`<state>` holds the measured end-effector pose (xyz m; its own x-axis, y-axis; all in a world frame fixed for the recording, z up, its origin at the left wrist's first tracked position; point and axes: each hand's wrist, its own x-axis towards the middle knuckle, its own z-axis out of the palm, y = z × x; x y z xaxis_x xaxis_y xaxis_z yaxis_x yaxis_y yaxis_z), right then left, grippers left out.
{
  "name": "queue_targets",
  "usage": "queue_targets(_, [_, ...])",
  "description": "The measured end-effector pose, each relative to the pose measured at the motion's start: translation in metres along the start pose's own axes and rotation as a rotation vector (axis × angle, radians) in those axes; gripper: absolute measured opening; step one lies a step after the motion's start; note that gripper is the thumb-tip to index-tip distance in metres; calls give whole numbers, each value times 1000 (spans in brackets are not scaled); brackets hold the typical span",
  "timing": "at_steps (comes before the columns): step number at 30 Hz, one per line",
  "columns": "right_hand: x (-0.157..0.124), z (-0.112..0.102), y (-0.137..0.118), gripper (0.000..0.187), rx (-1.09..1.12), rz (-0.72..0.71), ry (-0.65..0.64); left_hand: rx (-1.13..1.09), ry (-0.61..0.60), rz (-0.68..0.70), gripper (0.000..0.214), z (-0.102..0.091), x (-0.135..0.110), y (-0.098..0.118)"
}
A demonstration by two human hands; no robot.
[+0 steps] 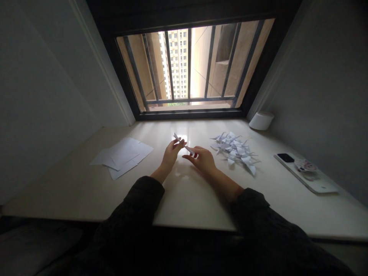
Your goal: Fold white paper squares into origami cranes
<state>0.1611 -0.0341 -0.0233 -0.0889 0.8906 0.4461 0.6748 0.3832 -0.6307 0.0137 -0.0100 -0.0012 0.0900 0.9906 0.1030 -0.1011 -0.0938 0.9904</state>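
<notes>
Dark knit sleeves (138,203) fill the bottom of the view, and bare forearms reach out of them across a cream desktop (86,191). A narrow folded paper strip (178,138) sits between the left hand (171,155) and the right hand (202,159), raised just above the desk and tilted. The left hand's fingers (179,143) pinch its upper part, and the right hand's fingertips (188,152) close on its lower end; the exact finger placement is too small to make out.

Left of the folded paper strip lie loose white paper sheets (122,157), overlapping one another. To its right is a heap of white paper cranes (234,149). Farther right, a white phone (304,172) lies with a round cartoon sticker (306,165) on it. Beyond the folded paper strip is a barred window (189,69), with a white cylinder (261,120) standing in the desk's far corner to its right.
</notes>
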Motion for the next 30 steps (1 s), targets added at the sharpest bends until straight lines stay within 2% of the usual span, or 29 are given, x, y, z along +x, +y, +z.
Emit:
queue_targets(3, [4, -2, 2, 56, 240, 32, -14, 51, 10, 37, 60, -6, 4, -2])
queue_targets(6, [9, -5, 6, 46, 457, 116, 25, 125, -47, 68, 59, -10, 7, -6])
queue_targets(9, [12, -8, 10, 42, 559, 167, -6, 173, -120, 84, 50, -13, 8, -8])
queue_targets(13, [13, -9, 12, 38, 613, 141, -69, 184, -120, 64, 52, -14, 7, -7])
queue_targets(20, [13, -2, 18, 28, 666, 142, -82, 185, -130, 79, 51, -14, 8, -7])
queue_targets(24, [15, 3, 29, 22, 580, 199, 23, 187, -123, 63, 39, -12, 7, -2])
queue_targets(27, [17, 2, 33, 32, 646, 206, 97, 140, -124, -1, 34, -12, 7, 0])
queue_targets(30, [18, -2, 32, 40, 730, 169, 105, 97, -109, -82, 34, -15, 9, -1])
